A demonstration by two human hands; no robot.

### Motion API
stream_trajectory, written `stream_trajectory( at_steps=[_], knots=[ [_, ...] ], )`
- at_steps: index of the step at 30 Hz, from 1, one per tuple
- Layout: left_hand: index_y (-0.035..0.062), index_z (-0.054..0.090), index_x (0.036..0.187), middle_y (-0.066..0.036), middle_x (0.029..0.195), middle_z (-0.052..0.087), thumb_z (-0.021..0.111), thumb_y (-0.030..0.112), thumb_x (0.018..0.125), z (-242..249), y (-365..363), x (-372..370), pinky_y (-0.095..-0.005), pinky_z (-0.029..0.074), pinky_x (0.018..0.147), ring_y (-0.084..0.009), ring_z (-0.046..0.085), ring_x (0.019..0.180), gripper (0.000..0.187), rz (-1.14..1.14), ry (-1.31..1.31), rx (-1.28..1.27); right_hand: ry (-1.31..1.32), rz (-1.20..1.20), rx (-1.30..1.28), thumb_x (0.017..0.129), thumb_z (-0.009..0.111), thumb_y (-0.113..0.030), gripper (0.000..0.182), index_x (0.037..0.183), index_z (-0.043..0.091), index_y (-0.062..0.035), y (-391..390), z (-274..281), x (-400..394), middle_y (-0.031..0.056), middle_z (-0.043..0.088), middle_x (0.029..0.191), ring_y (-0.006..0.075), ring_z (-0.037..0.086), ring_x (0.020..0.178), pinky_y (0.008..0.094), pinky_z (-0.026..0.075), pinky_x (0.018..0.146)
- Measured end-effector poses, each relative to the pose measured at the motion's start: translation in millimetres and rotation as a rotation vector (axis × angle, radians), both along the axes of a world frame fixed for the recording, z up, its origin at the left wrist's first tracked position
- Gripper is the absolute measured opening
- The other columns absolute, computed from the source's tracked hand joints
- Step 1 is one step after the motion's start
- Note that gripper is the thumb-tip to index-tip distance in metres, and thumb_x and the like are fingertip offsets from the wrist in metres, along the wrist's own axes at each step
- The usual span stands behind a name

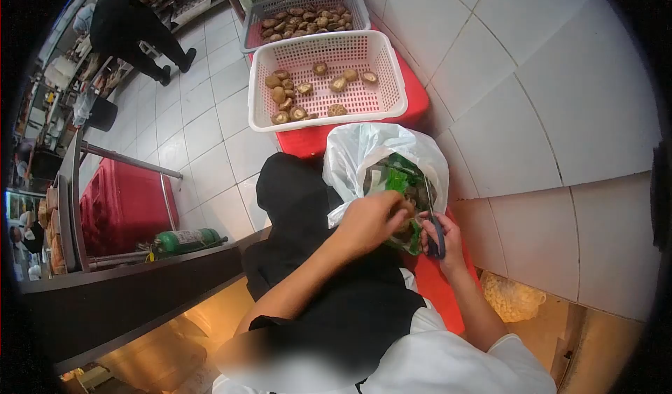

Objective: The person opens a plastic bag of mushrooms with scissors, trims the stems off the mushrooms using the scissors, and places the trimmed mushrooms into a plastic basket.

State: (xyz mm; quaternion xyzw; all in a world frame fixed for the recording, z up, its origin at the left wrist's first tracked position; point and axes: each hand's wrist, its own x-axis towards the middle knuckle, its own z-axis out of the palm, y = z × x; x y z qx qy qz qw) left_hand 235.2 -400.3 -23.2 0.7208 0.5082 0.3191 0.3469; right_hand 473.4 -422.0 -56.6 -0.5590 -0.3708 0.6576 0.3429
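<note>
Evenly bright overhead, soft glare on wall tiles right of the fingers; strong fisheye bending, black vignetted corners, blurred patch below them.

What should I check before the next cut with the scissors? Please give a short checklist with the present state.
1. Scissors held in right hand: ok.
2. Left hand holds something at the bag opening: ok, but the item is hidden.
3. Left fingers apart from the blades: cannot tell.
4. White basket within view and has room for more mushrooms: ok.
5. Bag open enough to reach in: ok.
6. Blades open or closed: cannot tell.
</note>
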Motion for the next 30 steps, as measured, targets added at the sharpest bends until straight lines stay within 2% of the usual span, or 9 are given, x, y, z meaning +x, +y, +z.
stream_trajectory(
  at_steps=[1, 2, 6, 8, 12, 15, 18, 24, 30],
  knots=[
    [0.0012, 0.068, 0.118, -0.016, 0.088, 0.070, 0.066, 0.015, 0.098, -2, 2, -3, -0.0401, 0.060, 0.080, -0.0300, 0.073, 0.083, 0.024, 0.074, -0.163, -0.008, 0.012, -0.001, -0.002, 0.101, 0.072, -0.022, 0.028, 0.121, 0.068, -0.0030, 1, 1, 0, 0.0006, 0.060, 0.069, 0.0079, 0.057, 0.055, 0.0239, 0.046, 0.050],
    [0.0032, 0.063, 0.131, -0.010, 0.102, 0.069, 0.062, 0.016, 0.103, -20, 5, -6, -0.0368, 0.059, 0.089, -0.0224, 0.071, 0.096, 0.030, 0.070, -0.460, -0.315, -0.006, 0.024, 0.017, 0.100, 0.073, -0.022, 0.029, 0.122, 0.068, -0.0024, 1, 3, -1, 0.0004, 0.060, 0.070, 0.0076, 0.056, 0.056, 0.0236, 0.045, 0.051],
    [0.0088, 0.058, 0.136, -0.009, 0.126, 0.065, 0.058, 0.018, 0.106, -38, 12, -12, -0.0369, 0.056, 0.100, -0.0177, 0.063, 0.117, 0.031, 0.061, -1.116, -0.666, -0.164, 0.164, 0.128, 0.096, 0.078, -0.021, 0.039, 0.125, 0.067, 0.0009, -5, 9, -2, 0.0006, 0.063, 0.074, 0.0088, 0.060, 0.062, 0.0248, 0.046, 0.056],
    [0.0075, 0.059, 0.135, -0.011, 0.130, 0.064, 0.058, 0.019, 0.106, -37, 14, -10, -0.0378, 0.055, 0.103, -0.0186, 0.063, 0.117, 0.032, 0.096, -1.133, -0.692, -0.324, 0.251, 0.293, 0.088, 0.086, -0.023, 0.051, 0.126, 0.067, 0.0043, -9, 7, -2, 0.0070, 0.070, 0.081, 0.0161, 0.068, 0.069, 0.0303, 0.053, 0.065],
    [0.0052, 0.057, 0.140, -0.015, 0.142, 0.061, 0.059, 0.015, 0.103, -30, 15, -14, -0.0381, 0.050, 0.109, -0.0229, 0.062, 0.127, 0.038, 0.090, -1.236, -0.708, -0.605, 0.285, 0.679, 0.082, 0.090, -0.027, 0.054, 0.121, 0.070, 0.0031, -14, 27, -21, 0.0173, 0.072, 0.084, 0.0272, 0.072, 0.073, 0.0365, 0.055, 0.069],
    [0.0032, 0.053, 0.147, -0.016, 0.151, 0.056, 0.058, 0.005, 0.097, -31, 15, -19, -0.0385, 0.047, 0.114, -0.0265, 0.057, 0.139, 0.050, 0.069, -1.362, -0.668, -0.707, 0.332, 0.660, 0.082, 0.088, -0.027, 0.051, 0.121, 0.070, 0.0005, -15, 40, -23, 0.0179, 0.074, 0.089, 0.0316, 0.073, 0.076, 0.0401, 0.056, 0.070],
    [0.0028, 0.049, 0.151, -0.016, 0.155, 0.052, 0.056, -0.003, 0.091, -28, 15, -18, -0.0394, 0.042, 0.120, -0.0285, 0.051, 0.145, 0.061, 0.071, -1.275, -0.569, -0.767, 0.350, 0.768, 0.082, 0.087, -0.028, 0.049, 0.121, 0.070, -0.0021, -11, 42, -25, 0.0192, 0.075, 0.095, 0.0352, 0.074, 0.081, 0.0426, 0.057, 0.071],
    [0.0020, 0.045, 0.153, -0.014, 0.160, 0.047, 0.051, -0.007, 0.088, -32, 15, -17, -0.0400, 0.037, 0.122, -0.0293, 0.048, 0.147, 0.066, -0.016, -1.143, -0.454, -0.877, 0.383, 0.898, 0.081, 0.085, -0.029, 0.050, 0.122, 0.070, -0.0040, -8, 38, -21, 0.0179, 0.075, 0.098, 0.0364, 0.073, 0.087, 0.0455, 0.058, 0.073],
    [0.0017, 0.039, 0.156, -0.013, 0.160, 0.044, 0.042, -0.001, 0.094, -34, 12, -16, -0.0385, 0.038, 0.119, -0.0260, 0.050, 0.144, 0.062, -0.110, -1.020, -0.440, -1.081, 0.499, 0.933, 0.078, 0.083, -0.027, 0.052, 0.124, 0.071, -0.0059, -6, 43, -16, 0.0140, 0.069, 0.092, 0.0336, 0.070, 0.081, 0.0443, 0.057, 0.071]
  ],
)
